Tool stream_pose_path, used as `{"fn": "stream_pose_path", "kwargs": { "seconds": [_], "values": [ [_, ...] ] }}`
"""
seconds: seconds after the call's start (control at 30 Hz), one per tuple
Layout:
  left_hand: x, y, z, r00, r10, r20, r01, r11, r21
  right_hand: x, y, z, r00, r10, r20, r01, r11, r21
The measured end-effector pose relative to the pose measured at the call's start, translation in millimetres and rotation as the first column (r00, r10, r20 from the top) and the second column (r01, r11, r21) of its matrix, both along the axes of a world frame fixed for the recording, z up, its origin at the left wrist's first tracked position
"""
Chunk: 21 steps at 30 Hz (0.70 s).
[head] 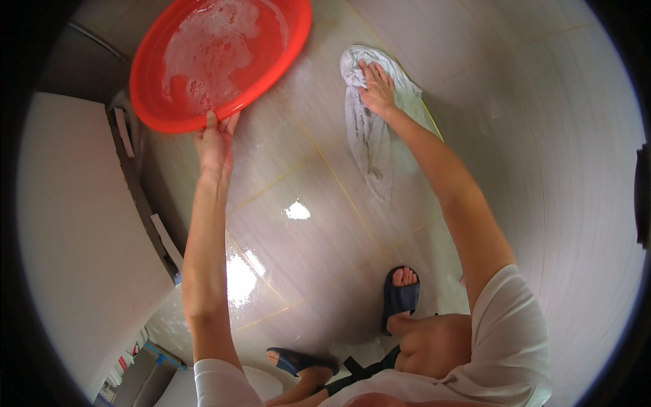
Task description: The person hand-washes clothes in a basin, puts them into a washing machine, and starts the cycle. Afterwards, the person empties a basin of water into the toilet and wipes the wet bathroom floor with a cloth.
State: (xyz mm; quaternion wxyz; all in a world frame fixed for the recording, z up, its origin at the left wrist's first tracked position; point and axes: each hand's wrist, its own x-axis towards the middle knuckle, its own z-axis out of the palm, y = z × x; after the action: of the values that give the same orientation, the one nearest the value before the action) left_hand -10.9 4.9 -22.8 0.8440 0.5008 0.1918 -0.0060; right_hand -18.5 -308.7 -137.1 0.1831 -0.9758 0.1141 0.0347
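My left hand (217, 145) grips the near rim of a red plastic basin (254, 102), thumb over the edge and fingers beneath it. Whitish, foamy water (213, 56) lies in the basin, whose far side runs out of the picture. To the right, my right hand (377, 87) presses flat on a bunched white towel (368, 147), fingers spread over its upper part. The towel's tail trails towards me over the tiled floor (315, 178), and greyish marks show on it. Its upper edge lies along the foot of the wall.
A tiled wall (488, 127) rises on the right. At left stands a white cabinet or panel (86, 193) with a dark edge. The floor looks wet and glossy. My feet, in dark slide sandals (402, 297), are on it. Packets (127, 356) sit at the lower left.
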Motion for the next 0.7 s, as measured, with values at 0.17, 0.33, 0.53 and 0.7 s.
{"fn": "stream_pose_path", "kwargs": {
  "seconds": [0.17, 0.33, 0.53, 0.7],
  "values": [
    [-5.1, -6.1, -3.4, 0.998, -0.065, -0.002, 0.065, 0.998, -0.013, 12.2, -1.3, -14.8, 0.999, -0.046, -0.003, 0.046, 0.999, 0.019],
    [-59.2, 12.1, 8.0, 0.917, -0.316, -0.242, 0.348, 0.933, 0.098, 23.0, 14.8, -2.5, 0.987, -0.124, -0.105, 0.131, 0.989, 0.070],
    [-226.0, 92.8, 7.5, 0.648, -0.692, -0.318, 0.731, 0.682, 0.004, 23.5, 31.4, 2.3, 0.999, -0.030, -0.015, 0.032, 0.991, 0.129],
    [-334.5, 157.7, 52.9, 0.569, -0.555, -0.607, 0.822, 0.370, 0.432, 7.9, 60.9, 31.8, 0.992, 0.092, 0.086, -0.090, 0.995, -0.037]
  ]
}}
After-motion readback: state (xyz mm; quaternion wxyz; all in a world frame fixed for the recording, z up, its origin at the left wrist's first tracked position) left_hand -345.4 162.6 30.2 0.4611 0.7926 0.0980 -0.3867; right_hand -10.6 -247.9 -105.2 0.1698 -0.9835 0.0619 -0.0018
